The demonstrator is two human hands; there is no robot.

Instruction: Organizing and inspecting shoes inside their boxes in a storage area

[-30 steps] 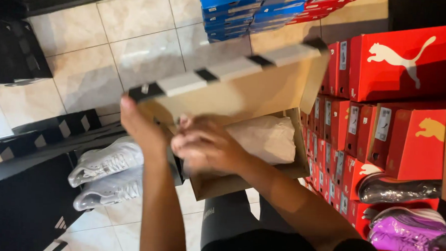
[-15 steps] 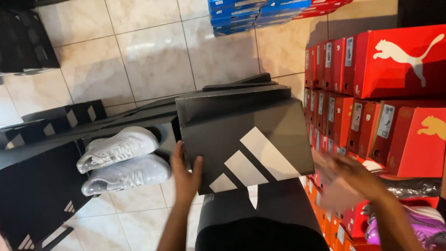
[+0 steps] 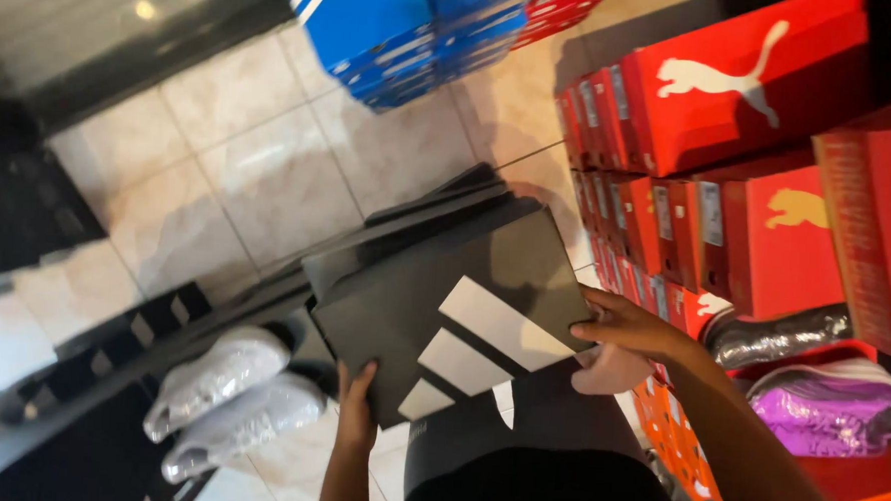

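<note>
A closed black shoebox (image 3: 434,290) with white slanted stripes on its lid rests on my lap, tilted. My left hand (image 3: 356,407) grips its near left edge from below. At the box's right edge my right hand (image 3: 627,327) holds the lid, fingers curled over the side. To the left, a pair of white sneakers (image 3: 231,401) wrapped in clear plastic lies in an open black box (image 3: 110,366) on the floor.
Red shoeboxes (image 3: 729,183) are stacked along the right. Wrapped purple shoes (image 3: 829,413) and dark shoes (image 3: 777,335) lie among them. Blue shoeboxes (image 3: 395,33) stand at the back on the beige tile floor (image 3: 249,172). More black boxes (image 3: 27,212) sit far left.
A second ago the box stood open with paper inside and both hands in it. The lid has since been shut, and my right hand has returned to the box's right edge.
</note>
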